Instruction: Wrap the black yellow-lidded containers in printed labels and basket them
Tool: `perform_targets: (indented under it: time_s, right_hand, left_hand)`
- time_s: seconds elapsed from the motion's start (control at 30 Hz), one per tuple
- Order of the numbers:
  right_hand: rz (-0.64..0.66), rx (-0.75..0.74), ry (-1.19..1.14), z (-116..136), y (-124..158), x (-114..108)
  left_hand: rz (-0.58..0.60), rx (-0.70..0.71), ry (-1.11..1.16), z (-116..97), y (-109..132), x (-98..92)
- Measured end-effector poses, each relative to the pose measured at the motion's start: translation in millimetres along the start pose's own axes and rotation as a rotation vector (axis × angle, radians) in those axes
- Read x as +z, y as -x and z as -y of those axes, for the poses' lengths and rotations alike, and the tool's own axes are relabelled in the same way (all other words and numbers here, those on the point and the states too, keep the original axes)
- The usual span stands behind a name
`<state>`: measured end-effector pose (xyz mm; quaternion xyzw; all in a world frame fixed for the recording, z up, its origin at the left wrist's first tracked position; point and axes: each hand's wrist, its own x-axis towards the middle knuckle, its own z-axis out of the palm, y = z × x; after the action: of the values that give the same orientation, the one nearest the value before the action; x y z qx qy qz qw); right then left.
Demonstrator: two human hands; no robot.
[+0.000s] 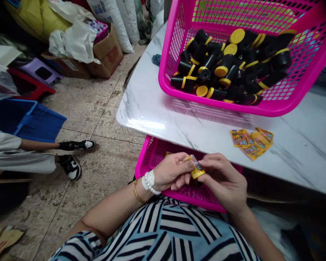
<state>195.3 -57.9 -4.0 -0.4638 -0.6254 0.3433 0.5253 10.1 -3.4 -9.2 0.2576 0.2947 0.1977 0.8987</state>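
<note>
Between my hands is a small canister (197, 171) with a yellow printed label around it. My left hand (171, 169) is closed on its far end, thumb on top. The fingertips and thumb of my right hand (226, 179) pinch the near end and the label. Below them a pink lap basket (141, 159) is mostly covered by my hands and forearms. Loose yellow labels (252, 143) lie in an overlapping pile on the marble-patterned table (179, 127), right of my hands. Farther back, a large pink basket (222, 106) holds many black canisters with yellow caps (206, 74).
The table's rounded corner is ahead to the left. On the floor at left stand a blue crate (43, 121), a purple stool (39, 70) and cardboard boxes (108, 52). Another person's shoes (72, 166) are near the crate. White sacks (111, 21) stand behind.
</note>
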Motion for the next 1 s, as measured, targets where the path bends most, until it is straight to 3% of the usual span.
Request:
perform_targets:
  time_s: [0.17, 0.33, 0.5, 0.73, 0.9, 1.0]
  right_hand:
    - [-0.088, -0.033, -0.034, -3, 3, 6]
    - [-0.008, 0.01, 0.007, -2, 6, 6]
    - [-0.159, 0.008, -0.001, -8, 15, 12]
    - [-0.176, 0.188, -0.131, -16, 31, 31]
    - [-0.186, 0.152, -0.096, -25, 42, 46]
    - [-0.128, 0.062, 0.08, -20, 40, 40]
  left_hand:
    - [0.032, -0.025, 0.034, 0, 0, -0.6]
    - [-0.03, -0.045, 0.087, 6, 0, 0.6]
    - [-0.098, -0.071, 0.181, 20, -4, 2.8]
    - [-0.191, -0.051, 0.087, 38, 1, -2.6]
    - [-0.206, -0.088, -0.02, 45, 0, -12.9]
    - [-0.19, -0.147, -0.109, 47, -2, -17.0]
